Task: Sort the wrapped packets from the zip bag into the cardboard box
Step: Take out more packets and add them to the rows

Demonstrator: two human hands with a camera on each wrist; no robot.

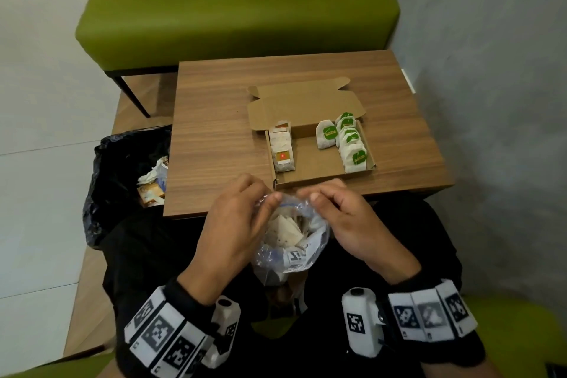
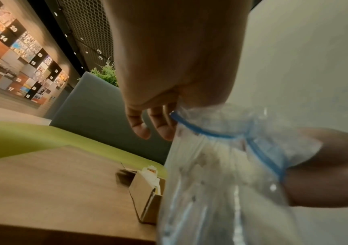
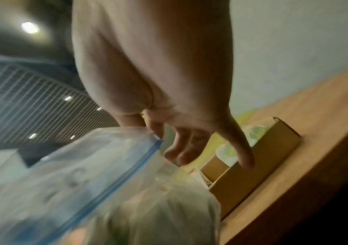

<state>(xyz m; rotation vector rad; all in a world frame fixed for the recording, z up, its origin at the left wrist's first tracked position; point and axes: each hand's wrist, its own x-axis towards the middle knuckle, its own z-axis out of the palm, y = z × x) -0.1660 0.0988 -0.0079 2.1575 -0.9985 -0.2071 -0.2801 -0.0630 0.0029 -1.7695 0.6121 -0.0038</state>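
You've got your left hand [image 1: 236, 221] and right hand [image 1: 343, 218] each pinching the rim of the zip bag [image 1: 291, 242] over your lap, short of the cardboard box [image 1: 319, 159], so yanking unevenly could dump packets [image 1: 285, 230] everywhere.

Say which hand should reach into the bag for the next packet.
Probably the right hand: it only pinches the zip bag rim near the cardboard box, while the left hand grips the bag's side.
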